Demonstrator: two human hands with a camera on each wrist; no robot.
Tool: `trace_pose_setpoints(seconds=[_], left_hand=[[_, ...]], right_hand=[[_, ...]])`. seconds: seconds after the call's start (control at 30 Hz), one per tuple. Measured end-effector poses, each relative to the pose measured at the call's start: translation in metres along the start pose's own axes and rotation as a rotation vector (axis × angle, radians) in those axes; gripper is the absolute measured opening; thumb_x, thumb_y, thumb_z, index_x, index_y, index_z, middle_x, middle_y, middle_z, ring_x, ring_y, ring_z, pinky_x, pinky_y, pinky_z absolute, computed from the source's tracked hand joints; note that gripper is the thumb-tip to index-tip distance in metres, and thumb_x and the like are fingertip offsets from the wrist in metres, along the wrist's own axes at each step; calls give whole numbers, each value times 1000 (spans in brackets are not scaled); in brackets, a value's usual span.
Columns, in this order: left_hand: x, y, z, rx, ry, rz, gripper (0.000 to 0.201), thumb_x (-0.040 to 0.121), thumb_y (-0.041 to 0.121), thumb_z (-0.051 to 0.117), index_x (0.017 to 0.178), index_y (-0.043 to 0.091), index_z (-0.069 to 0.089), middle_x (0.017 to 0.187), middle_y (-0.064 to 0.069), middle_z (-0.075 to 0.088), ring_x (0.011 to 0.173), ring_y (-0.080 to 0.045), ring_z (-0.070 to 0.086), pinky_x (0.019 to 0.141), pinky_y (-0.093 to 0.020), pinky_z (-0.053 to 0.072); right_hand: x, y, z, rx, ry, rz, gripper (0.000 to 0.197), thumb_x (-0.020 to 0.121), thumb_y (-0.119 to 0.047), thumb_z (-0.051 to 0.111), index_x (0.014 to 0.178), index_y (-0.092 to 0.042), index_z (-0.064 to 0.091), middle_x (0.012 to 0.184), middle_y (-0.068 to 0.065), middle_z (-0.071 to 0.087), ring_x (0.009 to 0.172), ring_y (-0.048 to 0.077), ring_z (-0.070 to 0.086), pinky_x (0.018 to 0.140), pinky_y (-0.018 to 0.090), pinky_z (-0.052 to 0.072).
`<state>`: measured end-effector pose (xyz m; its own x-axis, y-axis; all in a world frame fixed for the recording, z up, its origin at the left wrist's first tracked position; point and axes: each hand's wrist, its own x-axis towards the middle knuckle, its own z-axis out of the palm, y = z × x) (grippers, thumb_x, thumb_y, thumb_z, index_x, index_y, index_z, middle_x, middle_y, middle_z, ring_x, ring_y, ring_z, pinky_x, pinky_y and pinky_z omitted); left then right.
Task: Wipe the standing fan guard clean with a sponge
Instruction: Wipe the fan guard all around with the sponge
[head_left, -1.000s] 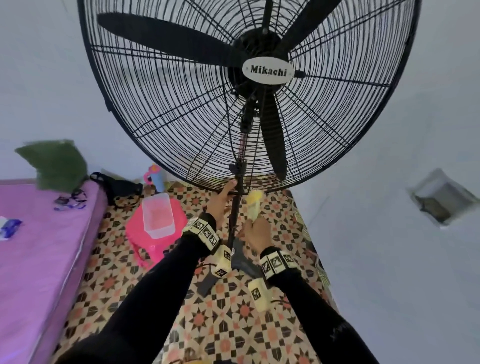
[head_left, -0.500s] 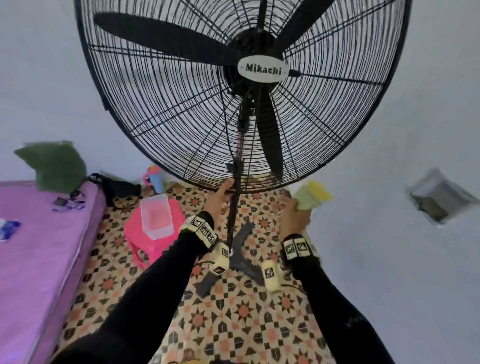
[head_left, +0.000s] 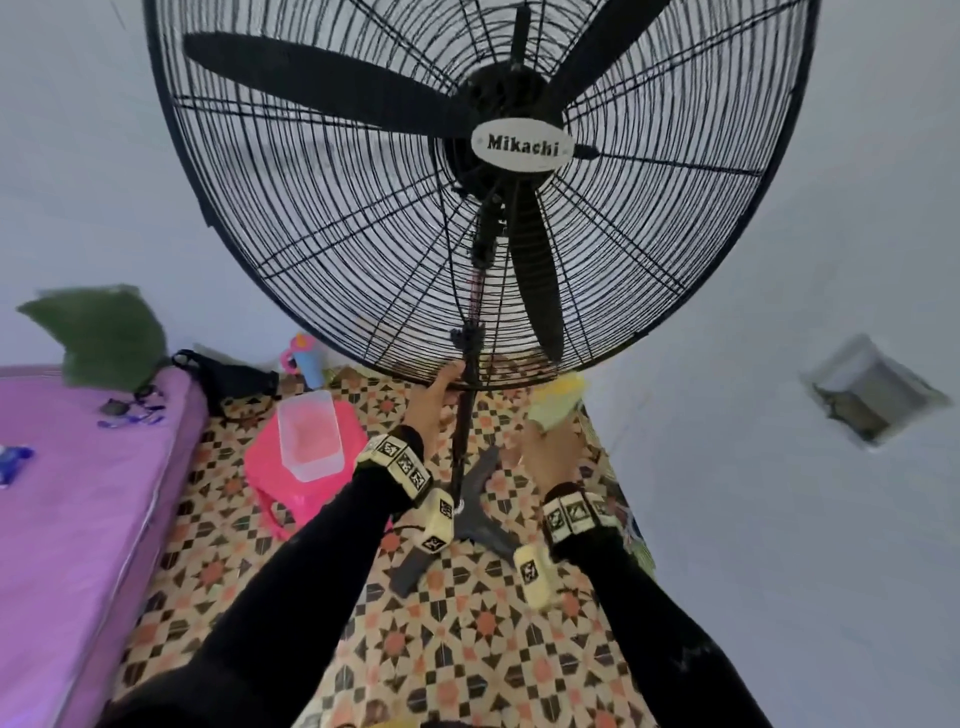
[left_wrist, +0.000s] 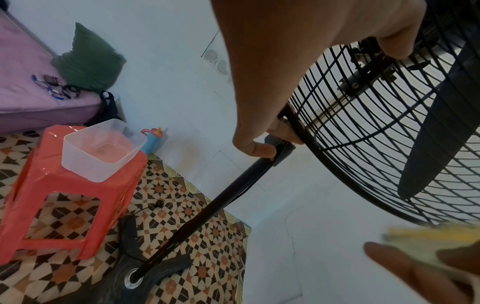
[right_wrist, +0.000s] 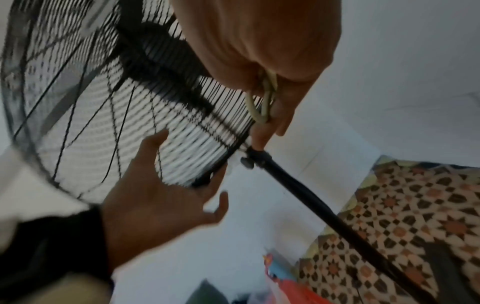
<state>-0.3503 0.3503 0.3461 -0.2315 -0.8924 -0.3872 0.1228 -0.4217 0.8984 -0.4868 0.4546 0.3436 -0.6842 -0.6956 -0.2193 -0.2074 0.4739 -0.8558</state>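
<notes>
Black wire makes up the fan guard (head_left: 363, 218), a big round cage tilted toward the person, with three dark blades behind it and an oval Mikachi badge (head_left: 522, 145) at the hub. The left hand (head_left: 434, 402) reaches up to the bottom of the guard's rim just beside the pole (head_left: 464, 431); in the left wrist view its fingers (left_wrist: 255, 147) are curled round the rim where it meets the pole's collar, gripping it. The right hand (head_left: 550, 447) is raised on the other side of the pole, its fingers clenched on a yellow and green sponge (head_left: 558, 397) that sits at the lower rim of the guard, right of the pole. Motion blur keeps it unclear whether the sponge actually touches the wires. In the right wrist view the sponge shows only as a thin yellowish edge (right_wrist: 263, 98) squeezed between the fingers, close against the guard's lower wires.

The pole runs down to a dark cross-shaped base (head_left: 467, 519) on the patterned tile floor (head_left: 467, 649). Left of it stands a pink plastic stool (head_left: 291, 462) carrying a clear plastic tub (head_left: 309, 436). Further left lies a purple mattress (head_left: 67, 493) with a green pillow (head_left: 98, 332) at its far end, against the wall
</notes>
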Motion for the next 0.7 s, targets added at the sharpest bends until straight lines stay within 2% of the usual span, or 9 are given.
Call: trace_pose_setpoints(seconds=[0.07, 0.1, 0.2, 0.27, 0.37, 0.47, 0.53, 0.6, 0.7], left_hand=[[2, -3, -2, 66, -42, 41, 150, 12, 78, 83, 144, 13, 51, 133, -3, 59, 117, -18, 60, 95, -47, 45], [3, -3, -1, 28, -40, 14, 141, 23, 74, 82, 145, 12, 49, 137, -6, 59, 118, -19, 59, 100, -48, 44], [-4, 3, 6, -39, -18, 3, 101, 54, 67, 73, 139, 14, 57, 119, -12, 70, 101, -19, 65, 111, -55, 39], [-4, 5, 9, -19, -10, 51, 88, 67, 59, 72, 140, 13, 56, 108, -9, 71, 88, -12, 68, 104, -46, 47], [-12, 10, 9, -26, -24, 7, 86, 71, 60, 74, 138, 7, 58, 95, -1, 71, 86, -14, 65, 95, -39, 38], [-20, 15, 7, 63, -80, 52, 76, 75, 52, 63, 141, 16, 57, 124, -5, 61, 112, -20, 58, 102, -45, 38], [-20, 15, 7, 91, -97, 69, 69, 77, 48, 62, 140, 22, 57, 134, -8, 57, 122, -24, 56, 95, -40, 42], [-20, 15, 8, 110, -95, 77, 49, 78, 50, 68, 122, 30, 62, 121, -4, 62, 110, -22, 59, 83, -35, 45], [-18, 14, 7, 115, -74, 74, 7, 102, 34, 55, 102, 36, 62, 103, 2, 62, 99, -21, 56, 81, -37, 43]], right_hand=[[5, -15, -17, -7, 166, 10, 32, 106, -15, 48, 121, 12, 57, 103, 15, 60, 106, 33, 65, 60, 21, 28], [5, -22, -21, -42, 175, -2, 34, 107, -18, 47, 125, 11, 55, 105, 16, 58, 109, 34, 63, 64, 21, 28], [4, -25, 6, -155, -39, -102, 32, 106, -23, 51, 121, 4, 59, 114, 16, 66, 102, 31, 65, 76, 27, 44], [-1, -8, 32, -284, -237, -218, 29, 103, -23, 55, 111, 4, 65, 103, 17, 71, 87, 28, 68, 71, 33, 53], [-1, 19, 43, -315, -270, -213, 31, 101, -26, 56, 104, 2, 66, 88, 16, 73, 69, 24, 68, 57, 32, 54], [8, 14, 19, -145, -64, -90, 40, 100, -31, 52, 111, 6, 65, 97, 17, 72, 82, 29, 71, 57, 26, 52], [16, 1, 0, -87, 95, -22, 49, 103, -31, 47, 129, 9, 57, 121, 23, 66, 101, 28, 66, 67, 18, 50], [21, -10, -11, -17, 158, 2, 46, 107, -22, 46, 140, 10, 47, 134, 23, 59, 116, 29, 60, 87, 12, 45], [12, -12, -1, -2, 2, -11, 33, 104, -20, 52, 116, 10, 60, 106, 12, 69, 97, 18, 69, 86, 17, 51]])
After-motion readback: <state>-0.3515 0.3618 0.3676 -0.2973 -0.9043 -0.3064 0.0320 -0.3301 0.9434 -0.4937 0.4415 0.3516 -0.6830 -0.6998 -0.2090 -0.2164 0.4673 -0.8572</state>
